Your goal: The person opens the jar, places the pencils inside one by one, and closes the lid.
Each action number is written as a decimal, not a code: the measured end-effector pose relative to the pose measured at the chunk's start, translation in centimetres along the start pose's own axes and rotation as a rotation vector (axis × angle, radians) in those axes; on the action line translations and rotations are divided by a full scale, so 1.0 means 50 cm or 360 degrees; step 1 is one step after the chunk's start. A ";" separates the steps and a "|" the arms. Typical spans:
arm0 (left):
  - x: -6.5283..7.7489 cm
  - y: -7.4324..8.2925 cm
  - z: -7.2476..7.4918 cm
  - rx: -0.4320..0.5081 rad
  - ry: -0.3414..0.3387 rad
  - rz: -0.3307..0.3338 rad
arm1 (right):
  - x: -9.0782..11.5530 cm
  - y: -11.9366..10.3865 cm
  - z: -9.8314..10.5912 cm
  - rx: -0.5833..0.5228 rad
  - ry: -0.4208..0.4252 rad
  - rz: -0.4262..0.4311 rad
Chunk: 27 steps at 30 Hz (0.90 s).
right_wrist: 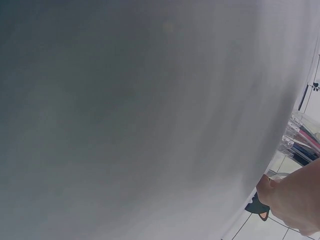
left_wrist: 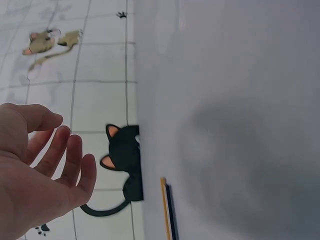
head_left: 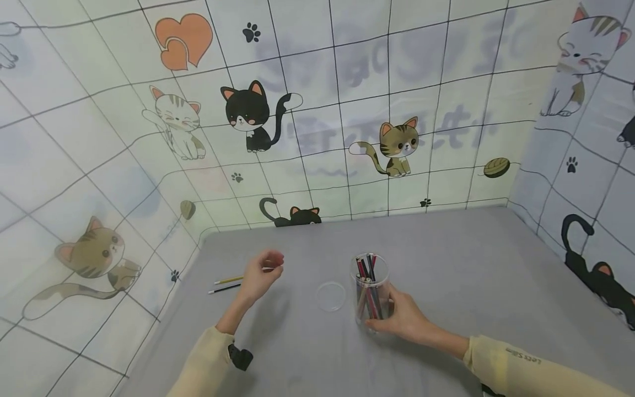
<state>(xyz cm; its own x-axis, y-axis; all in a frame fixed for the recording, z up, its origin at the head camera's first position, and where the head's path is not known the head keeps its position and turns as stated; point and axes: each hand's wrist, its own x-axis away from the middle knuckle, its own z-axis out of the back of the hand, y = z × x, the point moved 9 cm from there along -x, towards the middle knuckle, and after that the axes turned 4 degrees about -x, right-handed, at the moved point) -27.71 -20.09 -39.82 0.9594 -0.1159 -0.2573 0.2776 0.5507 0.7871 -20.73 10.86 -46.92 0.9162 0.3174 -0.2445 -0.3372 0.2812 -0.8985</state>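
My right hand (head_left: 404,318) grips a clear cylindrical jar (head_left: 358,300) low on its right side. Several pencils (head_left: 369,300) in red, black and tan stand inside it, their upper ends near the open rim. In the right wrist view the same hand (right_wrist: 295,200) shows at the right edge, beside the jar and its pencils (right_wrist: 306,145). My left hand (head_left: 260,275) is raised over the table with loosely bent fingers and nothing in them. Beyond it lie a yellow pencil (head_left: 228,280) and a black pencil (head_left: 224,289), side by side; their right ends are hidden behind the hand in the head view.
A round clear lid (head_left: 331,296) lies flat on the grey table (head_left: 456,264), between the left hand and the jar. Walls covered in cat-print sheeting (head_left: 317,182) enclose the table at the back, left and right.
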 end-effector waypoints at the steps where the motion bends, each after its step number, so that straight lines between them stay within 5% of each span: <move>1: -0.001 -0.013 0.004 -0.0007 0.0001 0.0017 | 0.000 0.000 0.001 -0.0001 0.0002 0.0003; 6: -0.001 -0.055 0.017 -0.0033 0.0021 0.0067 | 0.000 -0.004 0.002 0.0007 -0.0002 0.0025; 27: 0.002 -0.120 0.043 -0.0118 0.0072 0.0112 | 0.000 -0.003 0.001 0.0035 -0.0007 -0.0007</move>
<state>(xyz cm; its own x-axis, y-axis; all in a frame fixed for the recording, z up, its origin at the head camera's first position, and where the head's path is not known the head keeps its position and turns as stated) -29.16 -25.19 -43.35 0.9726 -0.0384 -0.2294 0.2038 0.6162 0.7608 -20.67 10.84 -46.78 0.9169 0.3199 -0.2388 -0.3377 0.3023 -0.8914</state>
